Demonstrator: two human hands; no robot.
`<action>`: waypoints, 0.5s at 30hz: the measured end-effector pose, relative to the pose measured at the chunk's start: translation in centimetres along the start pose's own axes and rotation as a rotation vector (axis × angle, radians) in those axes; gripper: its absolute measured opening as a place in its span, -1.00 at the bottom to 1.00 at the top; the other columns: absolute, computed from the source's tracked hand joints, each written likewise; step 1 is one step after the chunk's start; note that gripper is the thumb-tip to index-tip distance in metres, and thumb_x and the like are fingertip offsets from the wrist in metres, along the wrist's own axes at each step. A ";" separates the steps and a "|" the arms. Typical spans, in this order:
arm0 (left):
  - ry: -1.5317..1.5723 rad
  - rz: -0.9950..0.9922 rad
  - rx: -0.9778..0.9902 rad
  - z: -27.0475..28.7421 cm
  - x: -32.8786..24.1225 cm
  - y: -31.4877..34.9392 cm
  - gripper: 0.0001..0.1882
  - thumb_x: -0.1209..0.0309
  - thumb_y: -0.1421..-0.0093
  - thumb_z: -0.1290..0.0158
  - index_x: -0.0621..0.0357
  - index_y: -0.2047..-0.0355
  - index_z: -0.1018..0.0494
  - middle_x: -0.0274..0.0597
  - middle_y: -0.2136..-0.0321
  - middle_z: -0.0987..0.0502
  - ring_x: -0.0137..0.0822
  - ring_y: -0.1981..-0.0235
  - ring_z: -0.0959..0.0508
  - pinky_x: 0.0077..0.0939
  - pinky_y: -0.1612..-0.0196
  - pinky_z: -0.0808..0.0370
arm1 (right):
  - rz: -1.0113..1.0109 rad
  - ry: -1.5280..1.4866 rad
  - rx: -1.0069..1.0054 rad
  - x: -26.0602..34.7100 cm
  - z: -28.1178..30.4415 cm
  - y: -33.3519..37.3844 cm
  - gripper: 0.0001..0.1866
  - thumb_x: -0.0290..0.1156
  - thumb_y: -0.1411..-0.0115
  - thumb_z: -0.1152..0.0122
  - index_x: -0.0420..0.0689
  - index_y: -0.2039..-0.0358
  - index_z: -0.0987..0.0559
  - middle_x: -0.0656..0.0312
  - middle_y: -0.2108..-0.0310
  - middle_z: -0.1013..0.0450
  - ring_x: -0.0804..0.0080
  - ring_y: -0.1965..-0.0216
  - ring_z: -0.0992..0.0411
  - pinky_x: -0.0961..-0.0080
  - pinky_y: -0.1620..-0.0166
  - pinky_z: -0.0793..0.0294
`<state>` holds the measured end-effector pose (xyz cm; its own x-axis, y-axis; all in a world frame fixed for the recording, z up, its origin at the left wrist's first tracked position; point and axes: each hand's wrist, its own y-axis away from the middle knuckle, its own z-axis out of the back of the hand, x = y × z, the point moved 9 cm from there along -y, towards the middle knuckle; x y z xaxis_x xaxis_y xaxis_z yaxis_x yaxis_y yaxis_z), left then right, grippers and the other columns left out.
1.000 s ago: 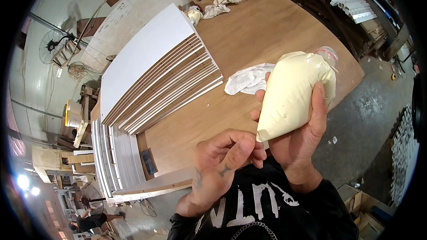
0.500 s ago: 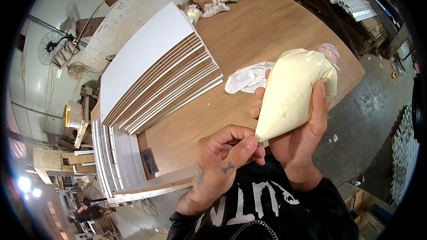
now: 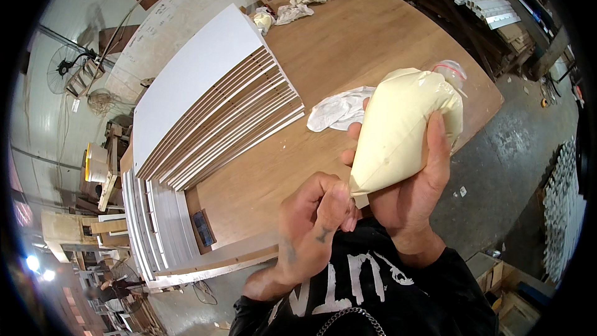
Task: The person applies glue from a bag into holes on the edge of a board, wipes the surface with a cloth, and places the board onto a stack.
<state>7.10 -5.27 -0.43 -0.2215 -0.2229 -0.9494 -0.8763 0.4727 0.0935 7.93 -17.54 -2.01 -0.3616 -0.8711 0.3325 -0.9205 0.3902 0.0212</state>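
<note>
Plainly, the right hand (image 3: 407, 202) rises from the lower edge with its palm turned up, wrapped around a plump bag of pale yellow material (image 3: 398, 134), thumb lying along the near side and fingertips showing past the far one. The left hand (image 3: 316, 214) comes in beside it, bent at the wrist, thumb and forefinger pinching the bag's pointed lower tip. The bag is held slanting above the near part of the bench (image 3: 367, 34), its gathered end with a red band up to the right. On the brown benchtop, a white cloth (image 3: 333, 111) lies just behind the bag, and a stack of white-faced panels (image 3: 198, 78) stands to the left. Beyond are a concrete floor (image 3: 497, 134) and a wall-side fan (image 3: 64, 67).
</note>
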 end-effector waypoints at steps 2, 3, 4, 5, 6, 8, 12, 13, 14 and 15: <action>-0.035 -0.058 -0.008 0.1 -0.5 0.3 -0.70 0.26 -0.35 0.07 0.21 0.43 -0.27 -0.29 0.57 -0.26 -0.42 0.53 -0.29 -0.45 0.38 -0.33 | 0.011 0.010 -0.030 0.2 0.2 -0.1 -0.37 0.09 -0.30 0.11 -0.14 -0.17 -0.28 -0.05 0.03 -0.42 0.09 0.17 -0.54 0.17 0.32 -0.69; -0.035 -0.092 -0.007 0.1 -0.7 0.4 -0.70 0.25 -0.35 0.07 0.23 0.43 -0.28 -0.28 0.56 -0.27 -0.41 0.52 -0.30 -0.44 0.37 -0.34 | 0.020 0.002 -0.023 0.3 0.2 -0.3 -0.38 0.09 -0.30 0.11 -0.14 -0.17 -0.28 -0.05 0.03 -0.41 0.09 0.17 -0.54 0.16 0.32 -0.69; -0.035 -0.126 -0.007 0.1 -1.0 0.5 -0.69 0.24 -0.35 0.07 0.24 0.42 -0.28 -0.27 0.55 -0.29 -0.40 0.52 -0.32 -0.44 0.36 -0.35 | 0.029 -0.006 -0.015 0.4 0.3 -0.5 -0.38 0.09 -0.30 0.10 -0.14 -0.16 -0.28 -0.05 0.03 -0.41 0.09 0.16 -0.54 0.16 0.32 -0.68; -0.040 -0.129 -0.012 0.3 -1.1 0.6 -0.70 0.25 -0.35 0.06 0.26 0.40 -0.30 -0.24 0.54 -0.32 -0.38 0.50 -0.35 -0.43 0.34 -0.37 | 0.036 -0.014 -0.008 0.5 0.3 -0.7 -0.38 0.08 -0.30 0.10 -0.14 -0.16 -0.28 -0.05 0.03 -0.41 0.09 0.16 -0.54 0.15 0.32 -0.68; -0.047 -0.135 -0.019 0.4 -1.1 0.6 -0.70 0.25 -0.34 0.05 0.27 0.37 -0.32 -0.21 0.52 -0.35 -0.37 0.48 -0.38 -0.42 0.32 -0.40 | 0.035 -0.013 -0.009 0.5 0.3 -0.7 -0.38 0.08 -0.30 0.10 -0.14 -0.17 -0.28 -0.05 0.03 -0.41 0.08 0.16 -0.53 0.15 0.32 -0.68; -0.041 -0.131 0.001 0.7 -1.1 0.7 -0.73 0.31 -0.35 0.05 0.33 0.30 -0.34 -0.15 0.45 -0.41 -0.36 0.40 -0.44 -0.44 0.23 -0.43 | 0.030 -0.011 -0.012 0.5 0.2 -0.8 -0.39 0.07 -0.30 0.10 -0.14 -0.17 -0.28 -0.06 0.03 -0.41 0.06 0.15 -0.53 0.14 0.32 -0.68; 0.000 -0.034 0.022 0.9 -0.7 0.7 -0.75 0.40 -0.35 0.05 0.42 0.17 -0.34 -0.08 0.33 -0.49 -0.37 0.26 -0.50 -0.50 0.10 -0.46 | -0.002 -0.042 0.009 -0.2 0.0 -1.0 -0.39 0.07 -0.31 0.10 -0.13 -0.17 -0.27 -0.08 0.02 -0.39 0.03 0.14 -0.52 0.11 0.32 -0.68; 0.007 0.006 0.006 1.0 -0.5 0.7 -0.74 0.39 -0.34 0.05 0.43 0.16 -0.34 -0.07 0.32 -0.50 -0.37 0.25 -0.50 -0.49 0.09 -0.46 | -0.010 -0.052 0.019 -0.3 0.0 -1.0 -0.39 0.07 -0.30 0.10 -0.13 -0.18 -0.27 -0.08 0.01 -0.39 0.01 0.14 -0.51 0.09 0.31 -0.68; 0.015 0.003 0.007 1.0 -0.5 0.6 -0.73 0.38 -0.34 0.04 0.43 0.16 -0.34 -0.07 0.32 -0.50 -0.36 0.25 -0.51 -0.49 0.09 -0.46 | -0.018 -0.063 0.028 -0.4 0.0 -1.0 -0.39 0.07 -0.30 0.10 -0.13 -0.18 -0.27 -0.09 0.00 -0.38 0.00 0.13 -0.51 0.08 0.31 -0.68; 0.024 0.001 0.011 1.2 -0.4 0.5 -0.72 0.37 -0.34 0.03 0.44 0.16 -0.34 -0.07 0.32 -0.51 -0.36 0.25 -0.51 -0.48 0.09 -0.46 | -0.014 -0.059 0.035 -0.3 0.0 -1.0 -0.38 0.07 -0.30 0.10 -0.13 -0.18 -0.26 -0.09 0.00 -0.38 0.00 0.13 -0.51 0.07 0.30 -0.68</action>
<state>7.25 -3.97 -0.37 -0.2324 -0.2427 -0.9419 -0.8715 0.4818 0.0909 9.00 -17.69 -2.14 -0.3555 -0.8930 0.2761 -0.9299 0.3677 -0.0079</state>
